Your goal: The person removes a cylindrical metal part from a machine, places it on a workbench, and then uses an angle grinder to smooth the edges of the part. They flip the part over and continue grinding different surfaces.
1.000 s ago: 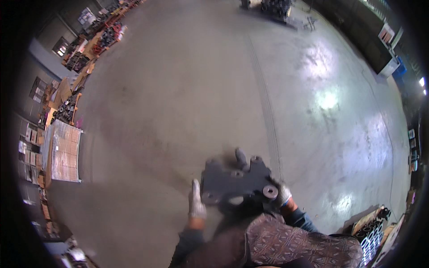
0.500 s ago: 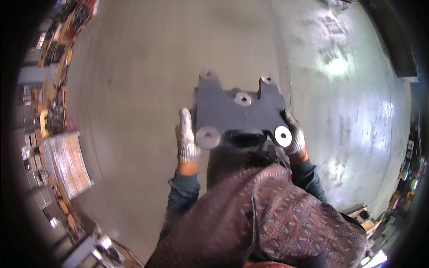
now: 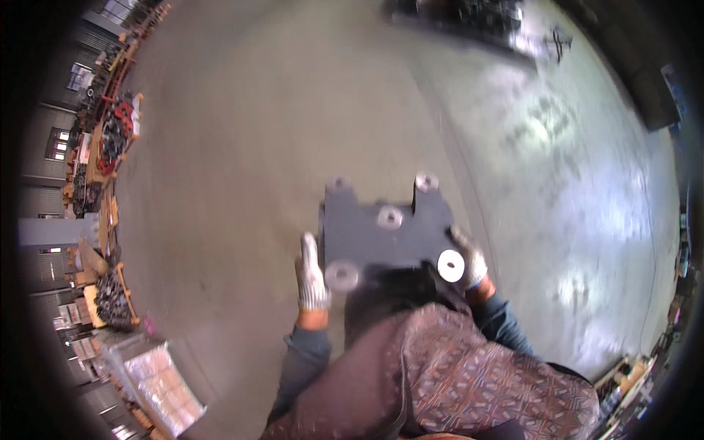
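Dark grey bracket (image 3: 378,246), grasped at its edges between the left hand (image 3: 311,277) and right hand (image 3: 471,262), could perhaps slip to the floor (image 3: 257,147) if either glove loses friction.

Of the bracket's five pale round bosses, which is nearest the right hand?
The bottom-right boss, directly beside the right hand; the other four sit farther off.

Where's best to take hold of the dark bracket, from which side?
Probably both side edges of the dark bracket, one grip from each side: it's wide, its broad face turned upward, and the left grip and right grip flank it.
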The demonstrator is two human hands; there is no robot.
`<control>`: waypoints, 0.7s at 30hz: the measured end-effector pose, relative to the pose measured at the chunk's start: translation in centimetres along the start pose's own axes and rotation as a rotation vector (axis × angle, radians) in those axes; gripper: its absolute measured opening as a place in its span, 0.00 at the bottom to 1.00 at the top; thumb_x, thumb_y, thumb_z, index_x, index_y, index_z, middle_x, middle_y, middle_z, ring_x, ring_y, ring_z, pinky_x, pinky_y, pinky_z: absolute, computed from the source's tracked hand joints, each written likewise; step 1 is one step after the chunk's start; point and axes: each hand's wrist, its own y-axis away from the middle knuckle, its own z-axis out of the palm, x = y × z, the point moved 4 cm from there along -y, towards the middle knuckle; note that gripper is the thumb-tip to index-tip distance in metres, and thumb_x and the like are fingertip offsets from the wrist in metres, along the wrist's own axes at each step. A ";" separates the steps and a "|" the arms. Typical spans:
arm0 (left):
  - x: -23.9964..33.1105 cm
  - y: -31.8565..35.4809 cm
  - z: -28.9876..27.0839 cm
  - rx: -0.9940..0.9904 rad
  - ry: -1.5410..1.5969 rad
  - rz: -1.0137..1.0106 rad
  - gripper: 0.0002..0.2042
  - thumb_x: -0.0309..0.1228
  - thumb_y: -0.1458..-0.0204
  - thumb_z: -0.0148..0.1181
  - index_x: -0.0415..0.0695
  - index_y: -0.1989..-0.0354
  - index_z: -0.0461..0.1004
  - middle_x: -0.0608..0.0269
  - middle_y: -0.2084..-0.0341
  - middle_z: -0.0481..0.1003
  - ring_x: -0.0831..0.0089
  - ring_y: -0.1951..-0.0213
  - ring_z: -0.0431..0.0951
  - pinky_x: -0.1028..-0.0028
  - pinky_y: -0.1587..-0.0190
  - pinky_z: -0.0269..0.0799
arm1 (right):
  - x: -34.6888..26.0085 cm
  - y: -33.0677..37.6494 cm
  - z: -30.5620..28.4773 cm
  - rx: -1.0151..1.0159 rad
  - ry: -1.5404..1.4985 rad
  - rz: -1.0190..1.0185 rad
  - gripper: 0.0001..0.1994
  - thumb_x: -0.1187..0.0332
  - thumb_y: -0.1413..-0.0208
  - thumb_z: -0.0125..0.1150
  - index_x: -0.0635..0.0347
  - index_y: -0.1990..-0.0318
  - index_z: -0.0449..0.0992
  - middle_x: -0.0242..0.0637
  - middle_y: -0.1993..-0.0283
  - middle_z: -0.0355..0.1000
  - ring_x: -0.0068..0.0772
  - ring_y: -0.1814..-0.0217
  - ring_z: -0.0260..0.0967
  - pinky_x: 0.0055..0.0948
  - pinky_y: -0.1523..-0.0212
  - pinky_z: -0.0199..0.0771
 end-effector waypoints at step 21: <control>40.5 -81.4 36.3 -0.147 -0.234 -0.112 0.29 0.53 0.32 0.51 0.36 0.42 0.76 0.61 0.49 0.79 0.73 0.50 0.79 0.70 0.45 0.75 | -35.3 -64.8 49.6 0.055 -0.234 -0.095 0.20 0.60 0.29 0.53 0.67 0.40 0.71 0.45 0.49 0.78 0.37 0.53 0.79 0.34 0.53 0.84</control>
